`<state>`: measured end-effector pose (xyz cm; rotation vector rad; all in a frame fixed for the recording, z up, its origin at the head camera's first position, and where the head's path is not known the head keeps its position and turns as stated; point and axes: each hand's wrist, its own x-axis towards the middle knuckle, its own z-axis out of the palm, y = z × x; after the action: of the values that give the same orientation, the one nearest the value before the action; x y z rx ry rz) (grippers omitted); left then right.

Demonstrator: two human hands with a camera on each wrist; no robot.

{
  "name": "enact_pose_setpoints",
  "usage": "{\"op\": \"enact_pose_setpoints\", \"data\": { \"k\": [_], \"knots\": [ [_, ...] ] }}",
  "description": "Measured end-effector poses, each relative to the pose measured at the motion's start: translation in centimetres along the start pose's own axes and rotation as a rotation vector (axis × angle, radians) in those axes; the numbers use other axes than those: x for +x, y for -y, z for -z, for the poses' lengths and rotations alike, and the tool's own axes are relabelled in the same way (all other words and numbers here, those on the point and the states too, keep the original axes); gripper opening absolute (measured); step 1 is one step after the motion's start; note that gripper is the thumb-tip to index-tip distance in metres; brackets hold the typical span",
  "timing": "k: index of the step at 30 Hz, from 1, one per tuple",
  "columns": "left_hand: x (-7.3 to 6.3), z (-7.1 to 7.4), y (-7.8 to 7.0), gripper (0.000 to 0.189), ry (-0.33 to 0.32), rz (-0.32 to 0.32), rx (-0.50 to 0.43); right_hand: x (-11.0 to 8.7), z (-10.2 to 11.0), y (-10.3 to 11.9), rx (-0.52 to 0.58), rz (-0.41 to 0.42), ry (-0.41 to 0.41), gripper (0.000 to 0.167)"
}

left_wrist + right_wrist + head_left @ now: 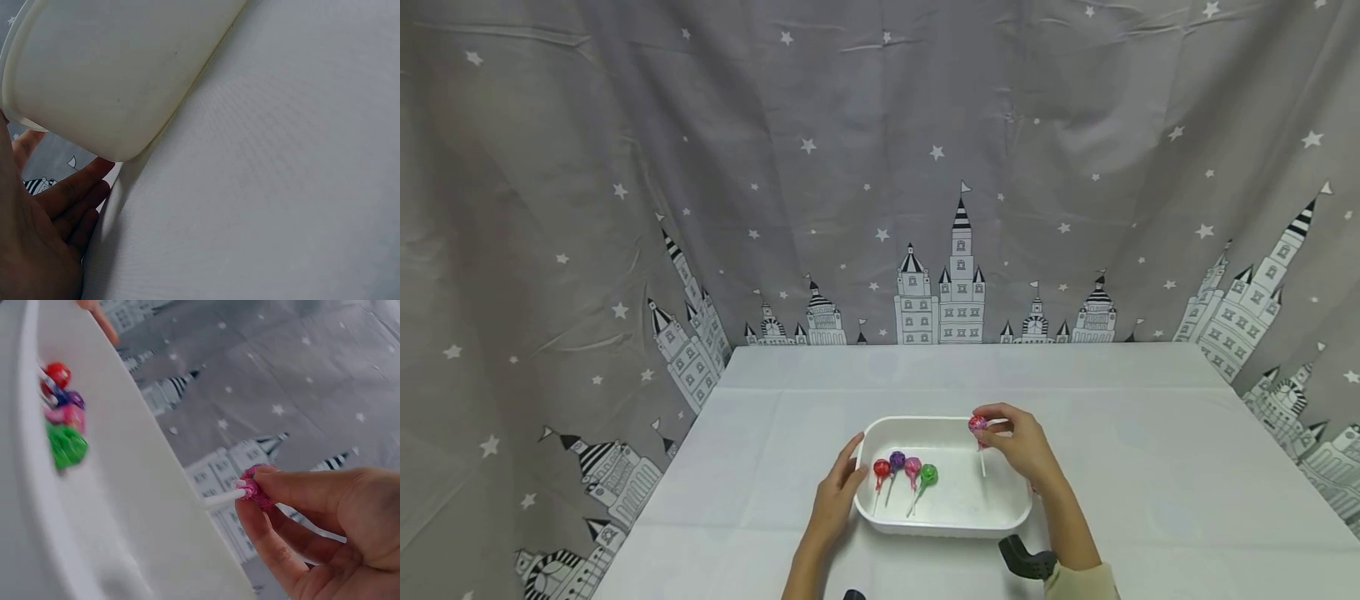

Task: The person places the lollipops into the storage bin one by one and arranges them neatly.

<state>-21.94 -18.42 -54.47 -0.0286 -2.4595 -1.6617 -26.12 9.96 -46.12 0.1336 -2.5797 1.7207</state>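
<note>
A white plastic tray (958, 500) stands before me, and my left hand (832, 502) holds its left end, thumb at the rim and fingers along the outside. In the left wrist view the longer fingers (75, 190) reach beneath the tray's corner. My right hand (1021, 442) pinches a lollipop (977, 423) in a red and pink wrapper by its candy head over the tray's right side, its white stick hanging down. Inside on the left lie a red lollipop (882, 468), a purple one (897, 459), a pink one (912, 467) and a green one (928, 475), side by side.
White cloth (790, 450) covers the table under the tray. A grey curtain (850, 167) printed with castles and stars hangs behind and at both sides. Something small and red (1034, 490) shows by the tray's right rim, mostly hidden by my right wrist.
</note>
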Motion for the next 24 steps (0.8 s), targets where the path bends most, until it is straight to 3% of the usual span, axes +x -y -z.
{"op": "enact_pose_setpoints", "data": {
  "k": [6, 14, 21, 24],
  "knots": [
    [0.0, 0.2, -0.5, 0.047, 0.014, 0.017, -0.007, 0.5, -2.7, -0.2, 0.020, -0.022, 0.022, 0.028],
    [-1.3, 0.8, -4.4, 0.046, 0.035, -0.006, -0.007, 0.6, -4.3, -1.2, 0.077, -0.011, 0.044, 0.027],
    [-1.3, 0.7, -4.5, 0.046, 0.026, 0.017, -0.007, 0.6, -4.6, -1.7, 0.125, -0.018, 0.091, 0.028],
    [-1.0, 0.6, -3.5, 0.046, 0.023, 0.018, -0.010, 0.6, -4.6, -1.9, 0.129, -0.025, 0.126, 0.028]
  ]
}}
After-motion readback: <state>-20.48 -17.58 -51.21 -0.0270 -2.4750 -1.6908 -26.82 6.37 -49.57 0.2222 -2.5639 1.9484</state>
